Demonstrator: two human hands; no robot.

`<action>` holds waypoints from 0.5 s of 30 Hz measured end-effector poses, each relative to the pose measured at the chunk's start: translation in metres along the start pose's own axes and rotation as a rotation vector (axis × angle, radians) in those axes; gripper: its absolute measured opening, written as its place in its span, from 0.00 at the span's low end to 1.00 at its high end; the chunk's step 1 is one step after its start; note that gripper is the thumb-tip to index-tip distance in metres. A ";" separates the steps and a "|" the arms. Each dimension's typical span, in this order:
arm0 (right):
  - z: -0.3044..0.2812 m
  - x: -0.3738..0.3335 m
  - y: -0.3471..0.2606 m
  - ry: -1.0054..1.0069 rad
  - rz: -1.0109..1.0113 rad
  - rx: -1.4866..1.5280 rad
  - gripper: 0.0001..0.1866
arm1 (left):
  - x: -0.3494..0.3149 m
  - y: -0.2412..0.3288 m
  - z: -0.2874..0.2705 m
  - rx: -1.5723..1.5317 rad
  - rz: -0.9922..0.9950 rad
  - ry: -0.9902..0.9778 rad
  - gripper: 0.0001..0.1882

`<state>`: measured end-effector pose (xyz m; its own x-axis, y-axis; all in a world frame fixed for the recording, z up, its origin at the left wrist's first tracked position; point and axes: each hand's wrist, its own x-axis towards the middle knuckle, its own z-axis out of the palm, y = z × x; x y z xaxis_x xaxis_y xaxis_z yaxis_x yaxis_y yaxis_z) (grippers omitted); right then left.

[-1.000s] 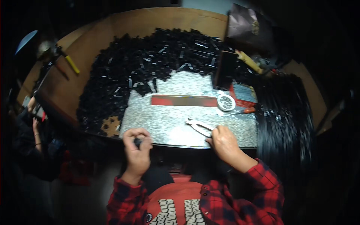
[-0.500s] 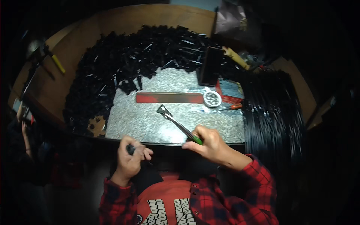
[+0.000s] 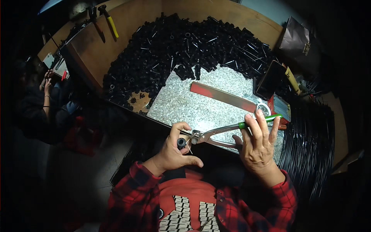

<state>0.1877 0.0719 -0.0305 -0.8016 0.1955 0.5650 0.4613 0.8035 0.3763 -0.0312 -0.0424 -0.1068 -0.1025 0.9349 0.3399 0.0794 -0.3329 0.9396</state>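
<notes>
At the frame's lower centre, the left hand [image 3: 172, 153] is holding a black part [image 3: 181, 144] in curled fingers, thumb spread, seemingly leaving room for the pincers [image 3: 226, 129]; the right hand [image 3: 259, 147], loosely open, is supporting their parted handles.

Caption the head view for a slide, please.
Right hand holds green-handled pincers near a small black part in the left hand.

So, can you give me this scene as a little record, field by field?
Left hand: holds a small black cylindrical part
Right hand: holds green-handled pincers, handles spread
Pincer head: close to the left hand; contact unclear
Work surface: speckled grey slab with a red-and-brown bar on it
Behind slab: heap of black parts
Right of slab: bundle of long, thin black strands
</notes>
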 end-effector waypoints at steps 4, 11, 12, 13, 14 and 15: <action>0.002 0.002 -0.004 -0.030 -0.042 0.035 0.15 | -0.001 -0.004 0.002 -0.030 0.010 0.034 0.42; -0.001 0.001 -0.009 -0.160 0.051 0.188 0.09 | 0.002 -0.001 0.020 -0.029 -0.024 0.218 0.32; -0.002 -0.001 -0.009 -0.128 0.060 0.184 0.06 | 0.003 -0.003 0.020 0.014 0.006 0.238 0.29; -0.002 -0.002 -0.010 -0.093 0.064 0.186 0.04 | 0.003 -0.003 0.019 0.015 0.004 0.243 0.29; -0.004 -0.002 -0.010 -0.094 0.060 0.190 0.04 | 0.002 -0.003 0.019 0.041 0.001 0.253 0.28; -0.007 -0.002 -0.010 -0.043 0.010 0.121 0.05 | 0.002 -0.004 0.018 0.068 -0.003 0.263 0.28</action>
<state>0.1874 0.0590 -0.0304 -0.8137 0.2260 0.5355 0.4226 0.8626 0.2782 -0.0140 -0.0372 -0.1103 -0.3563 0.8688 0.3438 0.1439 -0.3125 0.9390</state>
